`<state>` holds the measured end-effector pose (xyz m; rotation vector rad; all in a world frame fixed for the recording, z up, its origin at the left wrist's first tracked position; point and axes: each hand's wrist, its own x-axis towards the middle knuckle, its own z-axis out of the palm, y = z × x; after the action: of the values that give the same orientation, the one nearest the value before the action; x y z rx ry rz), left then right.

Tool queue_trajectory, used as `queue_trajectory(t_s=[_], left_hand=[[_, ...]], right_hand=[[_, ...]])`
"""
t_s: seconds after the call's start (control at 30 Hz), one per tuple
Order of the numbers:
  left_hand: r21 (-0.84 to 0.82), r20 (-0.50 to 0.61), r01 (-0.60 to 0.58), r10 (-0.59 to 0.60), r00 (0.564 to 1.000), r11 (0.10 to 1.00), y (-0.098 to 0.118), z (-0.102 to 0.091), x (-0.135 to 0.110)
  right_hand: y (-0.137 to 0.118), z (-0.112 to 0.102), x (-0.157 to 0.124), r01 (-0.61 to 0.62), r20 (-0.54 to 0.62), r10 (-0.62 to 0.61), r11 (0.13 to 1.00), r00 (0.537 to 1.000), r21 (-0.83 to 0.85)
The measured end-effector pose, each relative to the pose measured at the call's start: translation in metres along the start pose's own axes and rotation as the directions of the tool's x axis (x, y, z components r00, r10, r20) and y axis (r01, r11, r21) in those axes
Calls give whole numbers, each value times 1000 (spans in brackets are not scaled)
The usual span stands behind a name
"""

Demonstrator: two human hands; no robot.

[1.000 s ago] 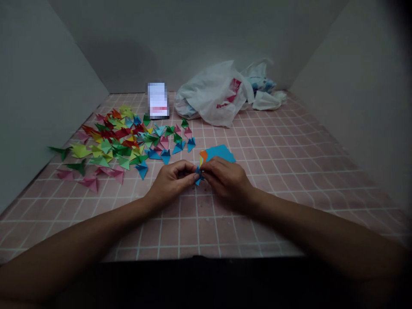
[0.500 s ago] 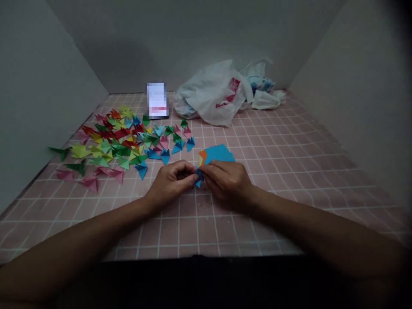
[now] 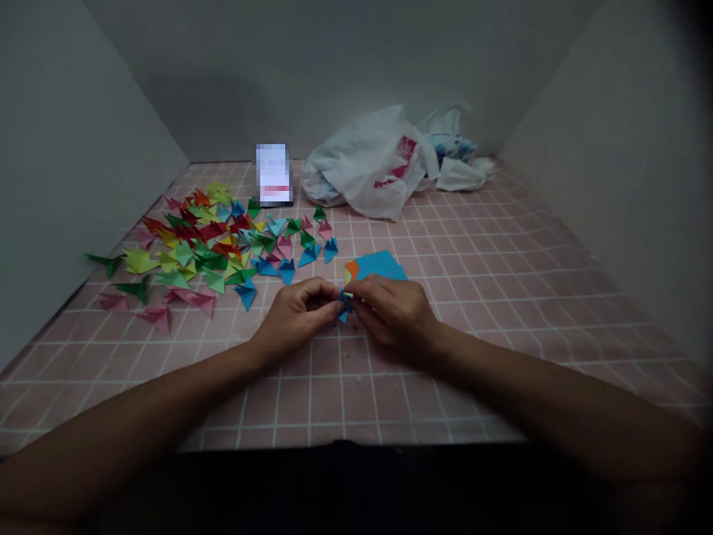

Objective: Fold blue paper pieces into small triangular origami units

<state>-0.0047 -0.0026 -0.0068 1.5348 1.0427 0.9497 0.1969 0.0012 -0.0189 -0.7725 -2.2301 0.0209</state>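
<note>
My left hand (image 3: 295, 312) and my right hand (image 3: 393, 308) meet over the pink checked cloth (image 3: 479, 297), and both pinch a small folded blue paper piece (image 3: 344, 306) between their fingertips. Most of that piece is hidden by my fingers. Just behind my right hand lies a small stack of flat paper sheets (image 3: 379, 264), blue on top with orange and yellow edges showing. To the left spreads a pile of several folded paper triangles (image 3: 212, 241) in red, green, yellow, pink and blue.
A white plastic bag (image 3: 368, 167) with red print lies at the back, with another bag (image 3: 454, 160) to its right. A small upright card (image 3: 273, 174) stands at the back. Grey walls close in left, back and right.
Hardly anything: my fingers shift slightly on the blue piece, and both hands stay in the same spot.
</note>
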Motion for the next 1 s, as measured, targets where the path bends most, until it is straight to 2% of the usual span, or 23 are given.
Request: queue_trajectory(t_s=[0.13,0.37,0.63,0.8,1.0], left_hand=[[-26,15,17,-17,1000,1000,-1,0,-1],[-28,25,31,-30,999,999,1,0,-1],[-181,60,78,-68,996,980,1,2,-1],[-184,43,52,-44,998,982,3,2,-1],[-136,-11,-44,43,999,990,2,1,-1]], right_hand=[[-1,-1,1,28,-16,-28,1000,999,-12],[4,2,-1,-22,-19,24,997,1000,80],[1,1,1,25,-81,-20,998,996,55],[0,-2,4,86,-135,-78,995,988,54],[-1,-1,2,84,-142,-76,995,987,54]])
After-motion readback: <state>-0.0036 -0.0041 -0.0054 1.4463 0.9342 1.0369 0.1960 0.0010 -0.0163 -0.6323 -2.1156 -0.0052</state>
